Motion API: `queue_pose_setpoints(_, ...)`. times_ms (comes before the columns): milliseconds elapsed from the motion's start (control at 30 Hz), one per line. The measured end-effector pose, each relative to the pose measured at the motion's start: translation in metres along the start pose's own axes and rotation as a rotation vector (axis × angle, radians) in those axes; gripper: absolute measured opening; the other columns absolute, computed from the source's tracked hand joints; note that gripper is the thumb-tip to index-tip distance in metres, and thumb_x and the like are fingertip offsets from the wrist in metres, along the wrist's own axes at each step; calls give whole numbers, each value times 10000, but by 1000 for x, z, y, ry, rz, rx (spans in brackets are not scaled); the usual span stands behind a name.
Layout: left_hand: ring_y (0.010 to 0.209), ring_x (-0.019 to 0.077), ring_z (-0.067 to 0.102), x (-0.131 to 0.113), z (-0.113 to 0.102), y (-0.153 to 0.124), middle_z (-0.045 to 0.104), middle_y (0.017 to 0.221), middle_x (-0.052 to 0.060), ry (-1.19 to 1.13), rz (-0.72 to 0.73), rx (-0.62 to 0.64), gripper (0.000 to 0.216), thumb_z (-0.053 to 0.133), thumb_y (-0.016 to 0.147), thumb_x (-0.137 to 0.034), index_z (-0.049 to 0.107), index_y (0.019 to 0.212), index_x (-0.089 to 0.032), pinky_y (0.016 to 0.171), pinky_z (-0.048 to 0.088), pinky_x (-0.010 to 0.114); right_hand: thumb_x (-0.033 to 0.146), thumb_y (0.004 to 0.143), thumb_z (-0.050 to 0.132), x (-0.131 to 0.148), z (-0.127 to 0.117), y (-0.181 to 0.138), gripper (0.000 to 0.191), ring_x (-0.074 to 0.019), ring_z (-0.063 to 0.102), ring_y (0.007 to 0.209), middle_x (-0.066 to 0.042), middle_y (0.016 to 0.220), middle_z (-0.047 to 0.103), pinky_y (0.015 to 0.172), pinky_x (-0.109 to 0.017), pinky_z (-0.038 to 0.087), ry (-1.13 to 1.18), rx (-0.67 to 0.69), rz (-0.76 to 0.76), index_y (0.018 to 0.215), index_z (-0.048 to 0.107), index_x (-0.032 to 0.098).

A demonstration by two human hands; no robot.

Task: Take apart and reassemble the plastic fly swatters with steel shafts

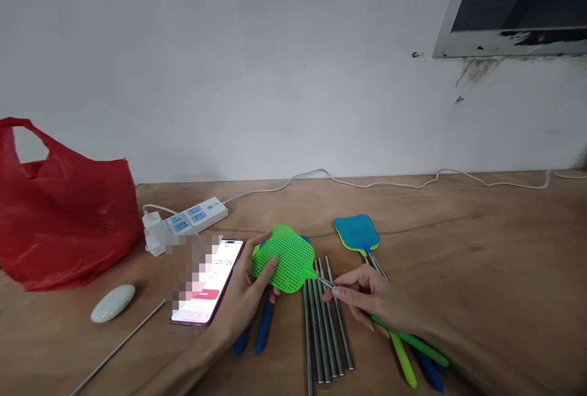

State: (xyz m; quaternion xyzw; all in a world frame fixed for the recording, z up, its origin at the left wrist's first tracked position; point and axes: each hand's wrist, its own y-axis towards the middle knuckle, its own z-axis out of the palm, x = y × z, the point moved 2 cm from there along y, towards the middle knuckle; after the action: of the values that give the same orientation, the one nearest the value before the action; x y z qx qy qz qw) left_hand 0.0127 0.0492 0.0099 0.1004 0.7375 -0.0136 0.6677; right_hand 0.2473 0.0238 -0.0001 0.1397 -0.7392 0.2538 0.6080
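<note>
A green fly swatter is held across both hands above the table. My left hand (250,283) grips its perforated green head (287,258), thumb on top. My right hand (367,298) pinches the metal rod close to where it meets the head; the green handle (413,341) sticks out past that hand to the lower right. Under the swatter lie several metal rods (325,335) side by side. Blue handles (265,326) lie by my left hand. Beyond my right hand rest stacked swatters with a blue head (360,232) on top, and a yellow-green handle (403,362) shows below.
A lit phone (211,286) lies left of my left hand. Behind it is a white power strip (197,216) with a cable along the wall. At far left are a red plastic bag (68,219), a white oval object (113,303) and a thin grey rod or cable (119,347).
</note>
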Motion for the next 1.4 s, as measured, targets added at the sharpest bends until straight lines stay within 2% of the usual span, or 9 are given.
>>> queue_pose_setpoints(233, 496, 122, 553, -4, 0, -3, 556, 696, -56, -33, 22, -10, 589, 611, 919, -467, 383, 1400, -215, 447, 473, 228, 562, 921, 545, -7, 5, 0, 492, -48, 333, 231, 89, 395, 501, 269, -162, 234, 47, -4, -46, 1055, 721, 122)
queue_pose_setpoints(400, 634, 153, 609, -7, -2, 2, 619, 929, 17, 50, 54, 46, 526, 590, 922, -487, 445, 1373, -259, 526, 530, 269, 595, 881, 570, -7, 9, 4, 449, -55, 293, 226, 97, 351, 461, 268, -179, 196, 117, -33, -32, 790, 665, 166)
queue_pose_setpoints(533, 810, 191, 611, -9, -8, 7, 625, 1012, 48, 100, 173, -85, 422, 508, 971, -480, 509, 1329, -256, 707, 540, 319, 602, 797, 668, -10, 5, 11, 507, -47, 306, 322, 74, 356, 403, 350, -203, 160, 235, -224, -103, 545, 607, 166)
queue_pose_setpoints(667, 673, 158, 542, -8, -13, 11, 585, 785, 8, 8, 153, -127, 351, 496, 977, -489, 619, 1102, -184, 599, 466, 266, 644, 785, 659, -9, -7, 12, 511, -49, 222, 371, 94, 415, 312, 375, -222, 129, 375, -410, -139, 594, 600, 174)
queue_pose_setpoints(800, 610, 143, 504, -7, -8, 9, 547, 694, -20, 14, 138, -56, 292, 561, 943, -474, 625, 902, -192, 574, 433, 252, 611, 738, 745, -1, -10, 5, 441, -62, 342, 433, 70, 555, 426, 377, -193, 218, 565, -501, -175, 799, 653, 184)
queue_pose_setpoints(900, 673, 166, 544, -6, 0, 4, 586, 724, 4, 58, 119, 78, 337, 523, 955, -492, 621, 831, -196, 645, 455, 275, 545, 705, 809, 1, -1, 5, 411, -113, 525, 596, -3, 699, 577, 438, -190, 356, 660, -420, -181, 838, 706, 169)
queue_pose_setpoints(1133, 619, 155, 538, -5, 13, -6, 542, 674, -22, 104, -94, 443, 364, 586, 887, -578, 644, 913, -220, 545, 420, 240, 479, 792, 762, -8, 10, 11, 321, -156, 582, 735, -36, 786, 641, 515, -217, 422, 649, -305, -232, 919, 754, 185)
queue_pose_setpoints(1267, 570, 128, 519, -4, 13, -9, 508, 638, -47, 78, -91, 490, 311, 624, 883, -527, 637, 935, -221, 485, 388, 205, 458, 758, 795, -6, 10, 9, 327, -143, 585, 700, -35, 791, 653, 508, -212, 424, 619, -279, -202, 941, 758, 190)
queue_pose_setpoints(1400, 617, 135, 508, -3, 12, -8, 541, 715, -26, 123, -18, 443, 275, 577, 925, -487, 630, 968, -221, 523, 440, 216, 486, 737, 793, -8, 7, 12, 373, -127, 597, 625, -36, 768, 680, 471, -202, 426, 598, -280, -174, 930, 729, 174)
